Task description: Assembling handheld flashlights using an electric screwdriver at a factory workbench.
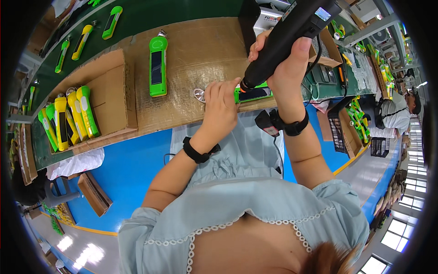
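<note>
The right hand (288,64) wraps its fingers round a black power screwdriver (284,41), tip at a green flashlight (255,94) lying on brown cardboard (196,50), while the left hand (221,107) clasps that flashlight with bent fingers.

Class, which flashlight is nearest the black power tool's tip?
The green flashlight partly covered by the left hand; the power tool points right at it. Others, including those in the cardboard box, lie farther away.
</note>
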The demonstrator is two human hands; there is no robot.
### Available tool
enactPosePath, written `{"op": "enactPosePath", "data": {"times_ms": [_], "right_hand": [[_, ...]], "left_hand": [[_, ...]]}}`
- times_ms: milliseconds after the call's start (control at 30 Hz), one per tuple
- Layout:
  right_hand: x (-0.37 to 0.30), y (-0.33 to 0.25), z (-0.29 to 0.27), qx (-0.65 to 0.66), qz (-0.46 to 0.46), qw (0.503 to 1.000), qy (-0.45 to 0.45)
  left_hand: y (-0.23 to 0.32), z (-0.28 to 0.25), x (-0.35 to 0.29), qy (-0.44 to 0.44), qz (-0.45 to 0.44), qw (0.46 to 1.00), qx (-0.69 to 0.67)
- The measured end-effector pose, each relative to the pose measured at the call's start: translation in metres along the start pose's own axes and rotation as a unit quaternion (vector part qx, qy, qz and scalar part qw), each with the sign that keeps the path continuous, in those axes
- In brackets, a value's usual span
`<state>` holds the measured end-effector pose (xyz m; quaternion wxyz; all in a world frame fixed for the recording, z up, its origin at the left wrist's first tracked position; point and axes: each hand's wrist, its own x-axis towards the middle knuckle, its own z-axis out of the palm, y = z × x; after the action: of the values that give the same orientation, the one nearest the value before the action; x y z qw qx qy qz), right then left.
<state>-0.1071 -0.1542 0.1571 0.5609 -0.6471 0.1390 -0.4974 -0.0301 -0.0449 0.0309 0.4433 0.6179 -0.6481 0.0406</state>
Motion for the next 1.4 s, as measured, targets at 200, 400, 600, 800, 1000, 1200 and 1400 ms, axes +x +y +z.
{"op": "enactPosePath", "data": {"times_ms": [200,400,600,800,1000,1200,1400], "right_hand": [[0.001,0.006,0.003,0.004,-0.005,1.000,-0.003],[0.004,0.010,0.007,-0.008,-0.016,1.000,0.002],[0.012,0.033,0.003,0.078,-0.109,0.990,-0.032],[0.005,0.045,0.008,0.071,-0.115,0.990,-0.029],[0.015,0.044,0.003,0.119,-0.066,0.988,-0.068],[0.017,0.051,0.005,0.174,-0.027,0.982,-0.076],[0.016,0.045,-0.003,0.159,-0.046,0.984,-0.067]], "left_hand": [[0.000,0.001,0.000,0.002,0.003,1.000,-0.001],[-0.002,0.002,0.001,0.019,0.003,1.000,-0.006],[-0.010,-0.004,0.021,-0.021,-0.052,0.998,-0.039],[-0.011,-0.009,0.034,-0.054,-0.080,0.995,-0.030],[-0.014,-0.007,0.033,-0.074,-0.080,0.994,-0.032],[-0.014,-0.009,0.036,-0.090,-0.080,0.993,-0.020],[-0.017,-0.009,0.040,-0.118,-0.076,0.990,-0.015]]}}
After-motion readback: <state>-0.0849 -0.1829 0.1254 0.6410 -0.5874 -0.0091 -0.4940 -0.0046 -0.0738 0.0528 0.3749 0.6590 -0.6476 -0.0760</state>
